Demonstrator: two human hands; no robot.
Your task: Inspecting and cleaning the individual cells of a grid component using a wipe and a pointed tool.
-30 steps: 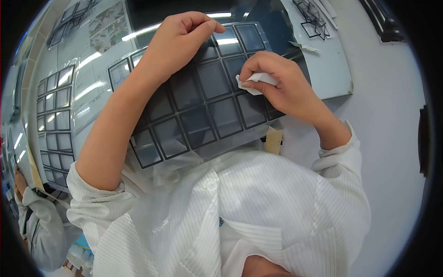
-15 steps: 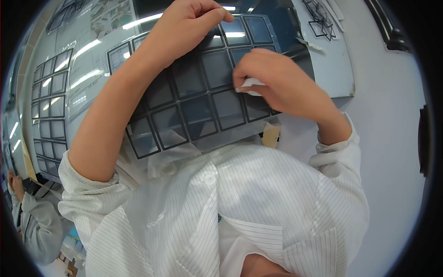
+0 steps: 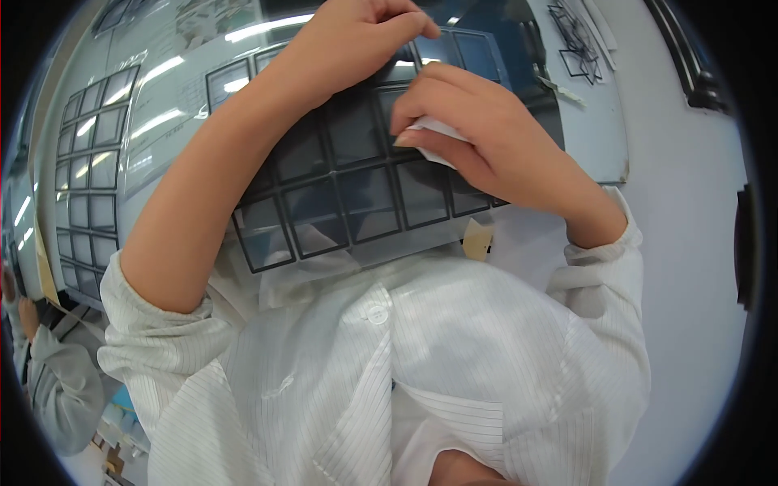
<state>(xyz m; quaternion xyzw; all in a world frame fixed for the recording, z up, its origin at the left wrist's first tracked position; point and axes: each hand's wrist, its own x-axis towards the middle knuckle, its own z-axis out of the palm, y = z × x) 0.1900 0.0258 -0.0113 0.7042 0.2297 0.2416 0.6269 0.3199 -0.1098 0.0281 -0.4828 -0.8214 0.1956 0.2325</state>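
Observation:
A sheet with a grid of black-framed dark square panels (image 3: 365, 194) lies on the worktop in front of me. My right hand (image 3: 494, 134) is over its right half, thumb and fingers closed on a folded white wipe (image 3: 435, 127); whether it is cloth or paper I cannot tell. Up and to the left, my left hand (image 3: 369, 40) reaches over the sheet's far part. Its thumb and fingers are drawn together, and anything between them is hidden. My left forearm covers part of the grid.
Another black-framed grid sheet (image 3: 93, 170) lies at the left on the glossy tabletop. Loose black frames (image 3: 577, 53) are piled at the far right, near the table corner. A tan tab (image 3: 478, 239) sticks out by the near edge. A co-worker's grey sleeve (image 3: 65, 389) shows at lower left.
My right hand has moved slightly left with the wipe, its fingers curled farther round it. My left hand keeps nearly the same pose, while the whole view has shifted slightly.

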